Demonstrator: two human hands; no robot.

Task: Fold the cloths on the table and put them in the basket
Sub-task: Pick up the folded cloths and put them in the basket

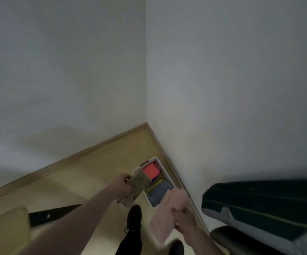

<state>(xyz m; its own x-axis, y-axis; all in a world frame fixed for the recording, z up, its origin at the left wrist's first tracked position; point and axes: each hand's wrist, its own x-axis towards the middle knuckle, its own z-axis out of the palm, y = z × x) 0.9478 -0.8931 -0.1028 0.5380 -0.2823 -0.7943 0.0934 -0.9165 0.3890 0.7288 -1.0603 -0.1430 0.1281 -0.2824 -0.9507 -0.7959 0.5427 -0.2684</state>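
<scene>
Two folded cloths in hand, one per grip, both held over the white basket (pixel 137 169) that sits on the floor in the corner against the wall.

Item, left hand (pixel 122 184): fingers curled round a tan cloth (pixel 136 187), patterned, held at the basket's near rim, ready, I judge, to drop in.

Item, right hand (pixel 183 217): clenched on a pale pink cloth (pixel 164 213), kept back and lower, so I read it as waiting its turn.

Item, basket contents: a red cloth (pixel 150 171) at the far end, a grey cloth (pixel 157 193) nearer, stacked flat to leave room; the frame is blurred, so there may be more pieces between them.

Item, black shoe (pixel 134 216) just short of the basket.
</scene>
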